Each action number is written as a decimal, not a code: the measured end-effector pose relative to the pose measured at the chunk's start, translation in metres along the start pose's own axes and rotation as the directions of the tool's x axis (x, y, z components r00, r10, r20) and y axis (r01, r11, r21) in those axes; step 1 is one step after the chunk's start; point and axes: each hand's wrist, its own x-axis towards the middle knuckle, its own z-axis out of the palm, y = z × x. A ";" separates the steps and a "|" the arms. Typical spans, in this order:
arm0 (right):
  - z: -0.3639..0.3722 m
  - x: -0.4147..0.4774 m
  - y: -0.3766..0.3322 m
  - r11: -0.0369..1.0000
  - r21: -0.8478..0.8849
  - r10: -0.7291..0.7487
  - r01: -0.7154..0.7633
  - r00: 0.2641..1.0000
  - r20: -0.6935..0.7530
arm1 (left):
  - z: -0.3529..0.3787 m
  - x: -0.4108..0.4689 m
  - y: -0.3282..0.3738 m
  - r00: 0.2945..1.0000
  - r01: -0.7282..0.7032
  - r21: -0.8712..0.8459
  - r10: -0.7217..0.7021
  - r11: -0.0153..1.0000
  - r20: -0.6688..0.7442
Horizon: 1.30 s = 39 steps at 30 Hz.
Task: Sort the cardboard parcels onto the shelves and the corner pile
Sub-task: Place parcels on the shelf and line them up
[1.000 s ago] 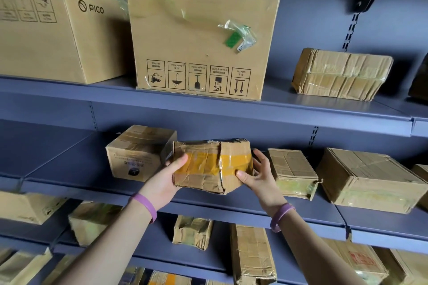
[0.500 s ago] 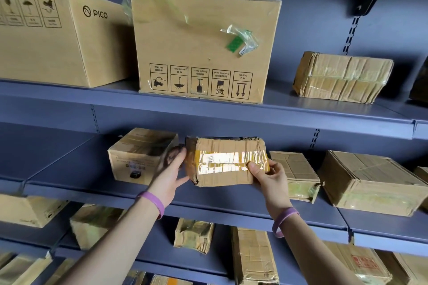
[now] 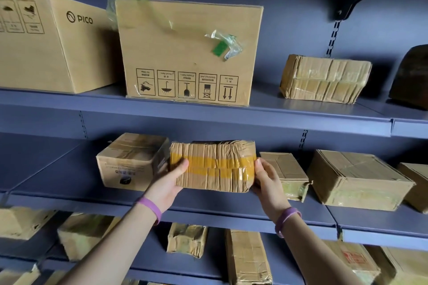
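At frame centre, the left hand (image 3: pixel 167 184) and right hand (image 3: pixel 266 179) grip the ends of a crumpled parcel (image 3: pixel 213 165) with a yellow tape band, holding it above the middle shelf (image 3: pixel 208 211) between two boxes

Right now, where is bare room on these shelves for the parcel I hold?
On the middle shelf, a wide bare stretch left of the printed box. On the top shelf, a bare gap between the symbol box and the taped parcel. Crowded: the slot by your parcel, between the printed box and a small parcel, and farther right.
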 end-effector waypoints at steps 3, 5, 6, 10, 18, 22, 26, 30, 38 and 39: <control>-0.005 -0.003 -0.001 0.992 0.088 0.073 -0.085 0.988 0.135 | -0.001 -0.002 0.003 0.997 0.067 -0.078 -0.065 0.995 0.033; -0.003 -0.005 -0.003 0.986 0.129 0.079 -0.102 0.983 0.168 | 0.002 -0.004 0.005 1.000 0.028 -0.030 -0.028 0.999 0.007; 0.000 -0.006 -0.004 0.983 0.155 0.076 -0.101 0.984 0.159 | 0.004 -0.003 0.006 0.999 -0.011 0.050 0.013 0.999 -0.031; 0.006 -0.009 -0.002 0.980 0.189 0.057 -0.064 0.997 0.043 | 0.014 -0.003 0.004 0.974 -0.164 0.133 0.182 0.978 -0.138; 0.023 -0.009 -0.006 0.991 0.108 -0.061 0.075 0.990 -0.123 | 0.038 -0.028 0.006 0.987 -0.160 0.314 0.162 0.936 0.020; 0.035 -0.012 -0.004 0.991 0.051 -0.120 0.122 0.992 -0.040 | 0.048 -0.031 -0.003 0.993 -0.118 0.294 0.110 0.948 0.045; 0.031 -0.014 0.005 0.985 -0.011 -0.170 0.172 0.980 0.108 | 0.036 -0.021 -0.002 0.989 -0.111 0.148 0.124 0.983 -0.082; 0.019 -0.006 0.007 0.982 -0.058 -0.173 0.178 0.981 0.089 | 0.018 -0.017 0.006 0.999 0.026 -0.065 -0.027 0.998 -0.017; 0.008 0.014 -0.005 1.000 -0.016 0.003 -0.004 0.998 -0.060 | 0.001 -0.016 0.009 0.992 0.109 -0.117 -0.101 0.987 0.074; 0.008 0.013 -0.005 1.000 -0.029 0.005 -0.006 0.999 -0.051 | 0.000 -0.015 0.009 0.992 0.110 -0.136 -0.100 0.985 0.077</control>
